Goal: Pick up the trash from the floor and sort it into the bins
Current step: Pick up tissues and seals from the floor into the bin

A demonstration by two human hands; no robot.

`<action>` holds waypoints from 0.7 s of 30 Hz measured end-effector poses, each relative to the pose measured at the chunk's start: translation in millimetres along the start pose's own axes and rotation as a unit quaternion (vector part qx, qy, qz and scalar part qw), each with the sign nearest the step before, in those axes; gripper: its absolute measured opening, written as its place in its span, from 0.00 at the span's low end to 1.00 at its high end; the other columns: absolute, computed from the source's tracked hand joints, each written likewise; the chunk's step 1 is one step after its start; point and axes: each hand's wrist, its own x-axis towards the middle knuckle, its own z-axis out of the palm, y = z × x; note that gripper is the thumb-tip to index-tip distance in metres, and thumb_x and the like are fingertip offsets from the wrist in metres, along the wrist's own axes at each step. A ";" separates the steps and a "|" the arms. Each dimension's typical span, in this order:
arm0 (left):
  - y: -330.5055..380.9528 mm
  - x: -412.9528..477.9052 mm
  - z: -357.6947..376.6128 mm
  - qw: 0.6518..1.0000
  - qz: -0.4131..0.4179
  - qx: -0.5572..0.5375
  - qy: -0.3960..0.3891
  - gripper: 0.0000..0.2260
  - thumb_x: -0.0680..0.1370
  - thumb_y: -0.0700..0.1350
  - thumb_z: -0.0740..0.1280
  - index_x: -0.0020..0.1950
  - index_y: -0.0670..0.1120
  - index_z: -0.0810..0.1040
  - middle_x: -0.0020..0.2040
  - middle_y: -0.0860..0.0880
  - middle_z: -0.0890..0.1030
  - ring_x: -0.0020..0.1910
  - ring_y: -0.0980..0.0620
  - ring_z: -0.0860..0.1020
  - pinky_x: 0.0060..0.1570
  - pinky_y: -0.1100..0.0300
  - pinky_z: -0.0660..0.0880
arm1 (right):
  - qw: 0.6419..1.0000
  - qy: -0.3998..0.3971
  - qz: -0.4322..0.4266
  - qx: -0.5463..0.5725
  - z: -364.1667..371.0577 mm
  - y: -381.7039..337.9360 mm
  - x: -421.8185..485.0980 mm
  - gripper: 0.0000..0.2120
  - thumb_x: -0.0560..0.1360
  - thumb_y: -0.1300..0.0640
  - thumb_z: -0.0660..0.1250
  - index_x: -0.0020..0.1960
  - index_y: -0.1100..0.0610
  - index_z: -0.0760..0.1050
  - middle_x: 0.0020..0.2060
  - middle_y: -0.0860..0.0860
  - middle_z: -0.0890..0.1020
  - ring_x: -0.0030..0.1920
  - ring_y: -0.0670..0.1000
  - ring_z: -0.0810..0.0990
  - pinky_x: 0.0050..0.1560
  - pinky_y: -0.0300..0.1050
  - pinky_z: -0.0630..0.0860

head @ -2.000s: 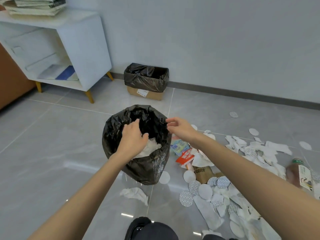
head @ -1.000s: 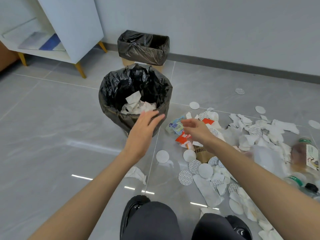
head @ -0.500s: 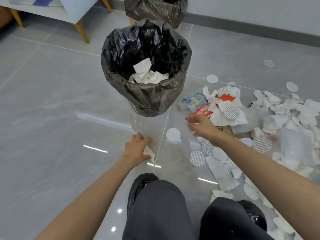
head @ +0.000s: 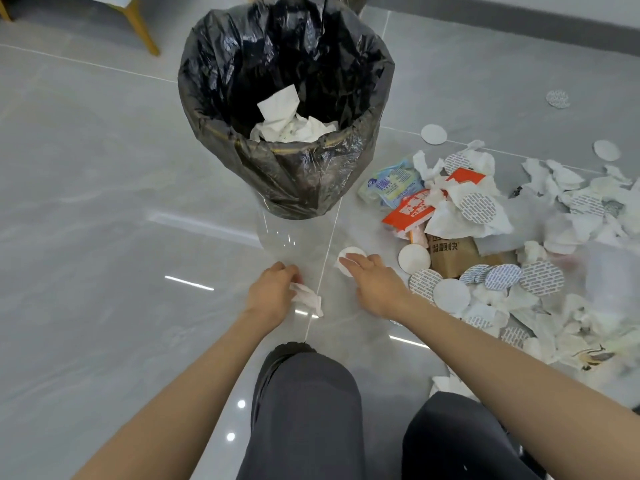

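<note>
Person crouched, both arms reaching low to the floor [head: 104, 202] just in front of the black-lined bin [head: 301, 181]. Left hand [head: 273, 292], in front of the bin and a little to its left, has fingers curled round a crumpled tissue [head: 308, 301]. The grasp is closed on it, and the loose tail of the paper trails out on the thumb side, touching or barely off the tile. Right hand [head: 375, 285], in front of the bin's right edge, lies with fingers fairly straight over a white disc [head: 349, 256]. Fingertips rest on the disc and nothing is closed round it yet. Likely it is being pressed or slid, since a thin flat piece on smooth tile gives no edge to pinch. Each hand works its own item, probably to save a trip. The bin stands close, mouth wide open with the liner folded over the rim, so a short lift would reach it. Wadded paper [head: 294, 128] already sits inside, which suggests this one takes tissue. The litter heap [head: 485, 237] spreads to the right of the bin: tissues, printed discs, a red packet [head: 410, 211], a blue-green packet [head: 394, 183], a brown paper bag [head: 450, 252]. Most of the sorting is ahead. Risk: the disc may slip out from under the fingers.
</note>
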 end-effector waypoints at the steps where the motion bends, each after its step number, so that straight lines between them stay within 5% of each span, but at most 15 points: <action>1: 2.4 1.4 -0.3 1.000 0.000 -0.008 0.003 0.10 0.75 0.37 0.62 0.54 0.46 0.77 0.51 0.46 0.74 0.50 0.45 0.75 0.46 0.52 0.75 | 1.000 0.025 0.001 0.000 1.4 2.5 -2.5 0.33 0.75 0.65 0.59 0.77 0.53 0.52 0.75 0.51 0.59 0.70 0.58 0.61 0.64 0.52 0.66; 6: 21.9 8.0 -0.7 0.999 0.021 -0.041 0.015 0.09 0.75 0.37 0.63 0.54 0.45 0.78 0.52 0.46 0.75 0.49 0.46 0.76 0.48 0.54 0.74 | 0.996 0.066 0.044 0.050 9.1 21.3 -13.1 0.30 0.73 0.64 0.65 0.73 0.54 0.61 0.65 0.53 0.70 0.63 0.56 0.68 0.60 0.49 0.70; 13: 43.9 13.6 7.5 0.997 0.032 -0.068 -0.007 0.09 0.75 0.37 0.63 0.53 0.44 0.80 0.52 0.46 0.80 0.50 0.47 0.77 0.49 0.59 0.73 | 0.990 0.087 0.076 0.081 11.5 29.5 -17.3 0.15 0.73 0.60 0.70 0.59 0.58 0.75 0.64 0.55 0.66 0.61 0.57 0.66 0.61 0.47 0.68; 21: 54.8 18.6 1.8 0.997 0.013 -0.071 0.011 0.10 0.77 0.37 0.63 0.55 0.43 0.80 0.52 0.46 0.82 0.50 0.48 0.78 0.49 0.62 0.72 | 0.980 0.075 0.130 0.131 9.7 32.3 -14.7 0.25 0.70 0.56 0.72 0.63 0.55 0.66 0.60 0.57 0.69 0.57 0.60 0.69 0.56 0.48 0.65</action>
